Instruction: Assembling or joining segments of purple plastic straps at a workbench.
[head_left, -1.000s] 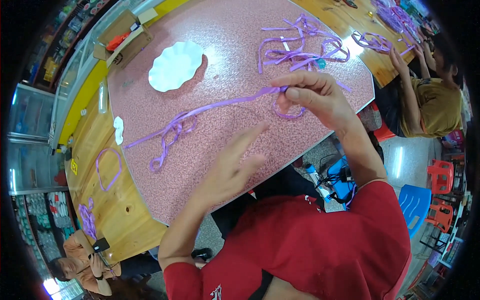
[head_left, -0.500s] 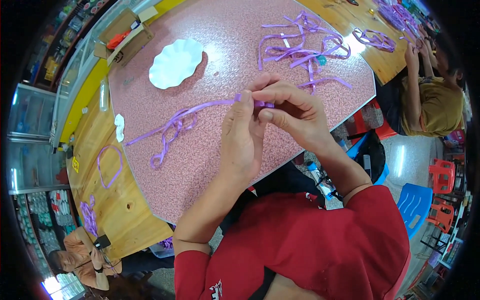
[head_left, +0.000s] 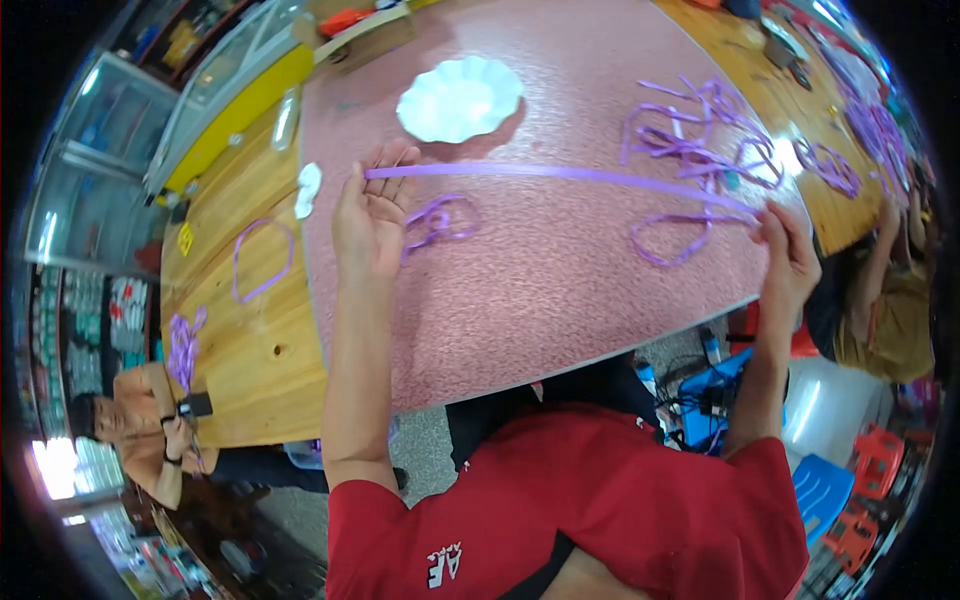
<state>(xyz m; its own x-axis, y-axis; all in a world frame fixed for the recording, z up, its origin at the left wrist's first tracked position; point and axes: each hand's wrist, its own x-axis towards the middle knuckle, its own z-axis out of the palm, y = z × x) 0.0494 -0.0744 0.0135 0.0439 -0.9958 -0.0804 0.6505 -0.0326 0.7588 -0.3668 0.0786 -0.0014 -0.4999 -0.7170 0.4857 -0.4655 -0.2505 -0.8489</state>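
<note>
A purple ribbon (head_left: 540,171) is stretched nearly straight across the space above the table, sloping down a little to the right. My left hand (head_left: 375,215) grips it at the left with the thumb, palm turned up and the other fingers extended behind the ribbon. At the other side my right hand (head_left: 792,255) pinches it between thumb and fingers. Slack ribbon (head_left: 445,222) hangs or lies looped beside my left hand. Another purple loop (head_left: 668,255) curves near my right hand; whether it belongs to the held ribbon I cannot tell.
A white scalloped dish (head_left: 460,100) lies on the pink speckled table (head_left: 560,320). Tangled purple ribbons (head_left: 690,130) cover its far right. A cardboard box (head_left: 365,40) stands at the far left. People sit at wooden tables left (head_left: 250,350) and right.
My hands were together, working at the ribbon in the middle. They have moved wide apart, left and right, pulling the ribbon out straight between them. The view has shifted too.
</note>
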